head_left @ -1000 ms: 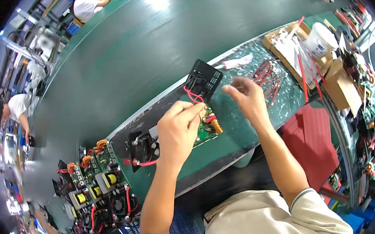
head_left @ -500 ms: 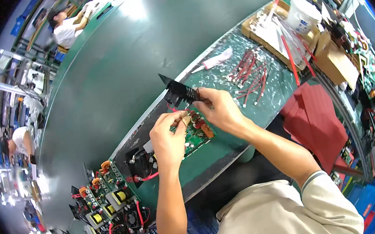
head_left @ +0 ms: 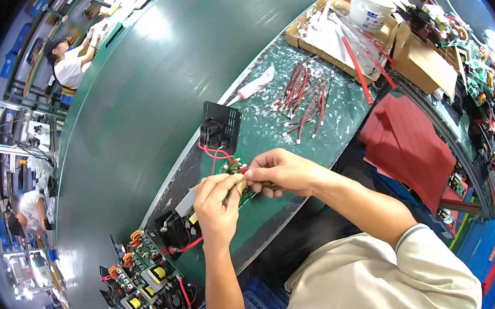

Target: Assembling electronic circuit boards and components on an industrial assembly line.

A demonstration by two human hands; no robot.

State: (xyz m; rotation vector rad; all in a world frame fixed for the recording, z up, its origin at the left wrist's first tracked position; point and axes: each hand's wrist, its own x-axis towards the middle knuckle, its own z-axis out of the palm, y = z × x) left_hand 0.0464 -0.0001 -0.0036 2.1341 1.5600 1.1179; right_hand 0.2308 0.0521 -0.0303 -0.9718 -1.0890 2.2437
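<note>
My left hand (head_left: pixel 216 205) and my right hand (head_left: pixel 279 172) meet over a green circuit board (head_left: pixel 233 164), fingertips pinched together. What lies between the fingertips is too small and covered to make out. Most of the board is hidden beneath the hands. Just beyond them a black slotted panel (head_left: pixel 229 120) rests on the bench, with a dark part, likely a fan, on it. Red wires (head_left: pixel 214 151) loop from that panel down to the board. Left of my left hand sit a black unit (head_left: pixel 171 227) and a thick red cable (head_left: pixel 190 244).
Several finished-looking boards (head_left: pixel 143 275) are clustered at the lower left. A white tube (head_left: pixel 257 83) and loose red-black leads (head_left: pixel 302 98) lie on the bench. At the right are a cardboard tray (head_left: pixel 306 37), a white bucket (head_left: pixel 369 8) and red sheets (head_left: pixel 407 145). Another person (head_left: pixel 69 64) works far left.
My right hand has let go of the black panel, which now lies on the bench, and has come down beside my left hand. The view has shifted slightly.
</note>
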